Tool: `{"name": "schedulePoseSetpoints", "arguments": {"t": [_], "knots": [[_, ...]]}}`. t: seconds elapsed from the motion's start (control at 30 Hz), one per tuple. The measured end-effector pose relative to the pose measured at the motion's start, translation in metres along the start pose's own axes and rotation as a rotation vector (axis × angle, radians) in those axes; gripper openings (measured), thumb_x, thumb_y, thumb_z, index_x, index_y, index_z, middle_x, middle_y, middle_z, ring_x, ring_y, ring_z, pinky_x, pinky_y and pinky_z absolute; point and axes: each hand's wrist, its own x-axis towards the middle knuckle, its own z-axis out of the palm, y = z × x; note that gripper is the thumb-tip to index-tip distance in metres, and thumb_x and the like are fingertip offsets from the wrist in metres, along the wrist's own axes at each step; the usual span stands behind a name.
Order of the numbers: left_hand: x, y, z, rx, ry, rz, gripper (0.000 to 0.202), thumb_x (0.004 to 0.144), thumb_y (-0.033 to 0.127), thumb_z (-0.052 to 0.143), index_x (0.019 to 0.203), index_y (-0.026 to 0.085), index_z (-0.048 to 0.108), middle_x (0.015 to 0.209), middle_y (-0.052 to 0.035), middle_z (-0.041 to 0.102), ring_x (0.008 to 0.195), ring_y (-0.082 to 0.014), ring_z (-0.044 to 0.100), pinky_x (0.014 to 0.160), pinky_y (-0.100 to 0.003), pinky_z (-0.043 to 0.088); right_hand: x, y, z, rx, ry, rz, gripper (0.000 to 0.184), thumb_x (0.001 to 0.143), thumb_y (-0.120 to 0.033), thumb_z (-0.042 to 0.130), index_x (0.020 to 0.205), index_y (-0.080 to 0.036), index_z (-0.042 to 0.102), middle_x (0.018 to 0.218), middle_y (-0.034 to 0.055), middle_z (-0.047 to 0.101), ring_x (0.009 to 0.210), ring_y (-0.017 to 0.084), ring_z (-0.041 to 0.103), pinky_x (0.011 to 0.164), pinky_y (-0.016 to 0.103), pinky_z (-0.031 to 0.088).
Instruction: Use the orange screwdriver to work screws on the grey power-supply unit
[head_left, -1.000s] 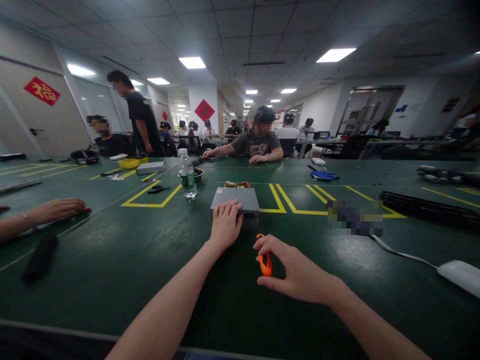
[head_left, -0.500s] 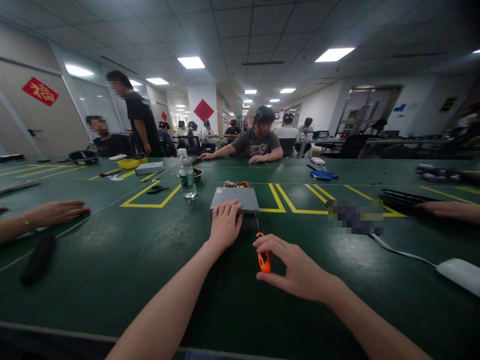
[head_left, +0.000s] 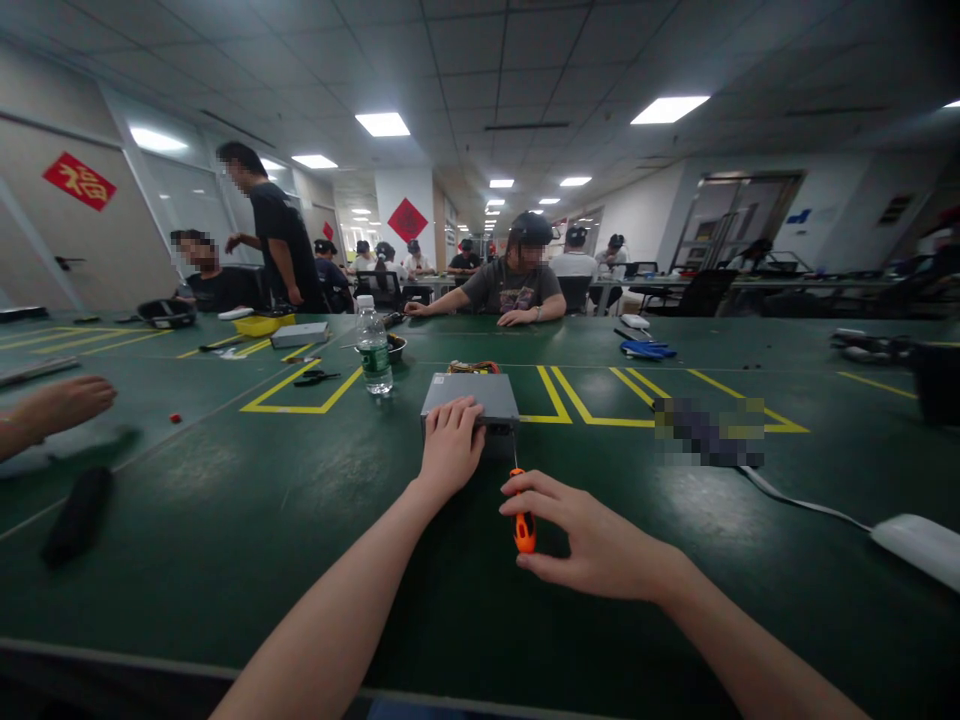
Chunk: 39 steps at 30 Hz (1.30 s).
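Observation:
A grey metal box (head_left: 480, 396) lies on the green table (head_left: 225, 520) in front of me, with coloured wires at its far edge. My left hand (head_left: 450, 450) rests flat on the box's near left corner, fingers stretched over the top. My right hand (head_left: 592, 540) pinches an orange-handled screwdriver (head_left: 523, 530) between thumb and fingers. The thin shaft points up at the box's near face.
A water bottle (head_left: 373, 350) stands left of the box inside yellow floor-tape lines. A black bar (head_left: 79, 512) lies at the left, a white device (head_left: 919, 545) with a cable at the right. Another person's hand (head_left: 56, 405) reaches in from the left. Several people sit across the table.
My right hand turned the screwdriver handle slightly in its fingers. The hand at the left drew back, leaving a small red item on the table. A hand at the right edge came and went.

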Motion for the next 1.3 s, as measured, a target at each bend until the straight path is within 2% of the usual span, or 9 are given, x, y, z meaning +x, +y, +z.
{"name": "schedulePoseSetpoints", "arguments": {"t": [0.13, 0.3, 0.4, 0.53, 0.8, 1.0, 1.13, 1.3], "knots": [[-0.001, -0.001, 0.002, 0.001, -0.006, -0.009, 0.027, 0.085, 0.023, 0.046, 0.111, 0.023, 0.052, 0.123, -0.0058, 0.054, 0.116, -0.0222, 0.045, 0.099, -0.042, 0.031, 0.002, 0.000, 0.006, -0.027, 0.018, -0.019, 0.036, 0.076, -0.033, 0.064, 0.109, -0.022, 0.054, 0.120, 0.0066, 0.049, 0.106, 0.020, 0.052, 0.092, 0.035, 0.043], [-0.001, -0.001, 0.002, -0.011, -0.004, -0.012, 0.027, 0.085, 0.023, 0.046, 0.111, 0.023, 0.052, 0.123, -0.0060, 0.054, 0.117, -0.0224, 0.044, 0.099, -0.042, 0.030, 0.005, 0.002, 0.013, -0.017, 0.111, -0.030, 0.034, 0.074, -0.037, 0.067, 0.099, -0.020, 0.051, 0.113, 0.0068, 0.052, 0.101, 0.020, 0.054, 0.088, 0.035, 0.045], [-0.001, -0.001, 0.001, -0.014, -0.003, -0.009, 0.027, 0.085, 0.023, 0.046, 0.111, 0.023, 0.052, 0.123, -0.0052, 0.055, 0.116, -0.0220, 0.044, 0.099, -0.041, 0.030, 0.004, -0.001, 0.012, -0.007, 0.155, -0.048, 0.033, 0.075, -0.034, 0.065, 0.101, -0.020, 0.050, 0.112, 0.0075, 0.051, 0.104, 0.021, 0.052, 0.088, 0.036, 0.045], [-0.001, -0.002, 0.001, -0.014, -0.003, -0.004, 0.027, 0.085, 0.024, 0.046, 0.111, 0.022, 0.051, 0.123, -0.0051, 0.054, 0.117, -0.0221, 0.043, 0.099, -0.041, 0.030, 0.002, -0.005, 0.011, -0.051, 0.132, -0.086, 0.035, 0.079, -0.027, 0.057, 0.113, -0.021, 0.050, 0.119, 0.0092, 0.045, 0.103, 0.019, 0.053, 0.087, 0.033, 0.045], [-0.001, -0.002, 0.000, -0.012, -0.002, 0.003, 0.027, 0.085, 0.023, 0.046, 0.112, 0.023, 0.051, 0.123, -0.0051, 0.054, 0.117, -0.0213, 0.044, 0.099, -0.040, 0.030, 0.006, -0.005, 0.019, -0.081, 0.101, -0.047, 0.030, 0.079, -0.035, 0.060, 0.102, -0.019, 0.050, 0.114, 0.0076, 0.052, 0.099, 0.019, 0.055, 0.084, 0.033, 0.047], [-0.001, -0.002, 0.000, -0.024, 0.003, 0.000, 0.027, 0.085, 0.023, 0.046, 0.111, 0.023, 0.050, 0.123, -0.0051, 0.054, 0.117, -0.0215, 0.044, 0.099, -0.041, 0.030, 0.007, -0.006, 0.019, -0.107, 0.064, -0.080, 0.035, 0.082, -0.033, 0.056, 0.114, -0.021, 0.049, 0.118, 0.0077, 0.050, 0.102, 0.018, 0.054, 0.087, 0.032, 0.046], [-0.001, -0.002, 0.000, -0.021, 0.000, 0.002, 0.028, 0.084, 0.023, 0.046, 0.112, 0.023, 0.050, 0.123, -0.0049, 0.054, 0.117, -0.0215, 0.044, 0.099, -0.041, 0.030, 0.010, -0.003, 0.022, -0.146, 0.085, -0.113, 0.031, 0.081, -0.034, 0.059, 0.108, -0.020, 0.054, 0.116, 0.0084, 0.053, 0.101, 0.019, 0.055, 0.088, 0.033, 0.045], [-0.002, -0.003, 0.001, -0.023, 0.001, -0.001, 0.027, 0.084, 0.022, 0.047, 0.111, 0.023, 0.050, 0.123, -0.0051, 0.054, 0.117, -0.0216, 0.043, 0.099, -0.041, 0.031, 0.010, -0.001, 0.026, -0.131, 0.121, -0.093, 0.028, 0.076, -0.029, 0.062, 0.101, -0.019, 0.052, 0.110, 0.0070, 0.054, 0.097, 0.018, 0.057, 0.083, 0.031, 0.047]]}}
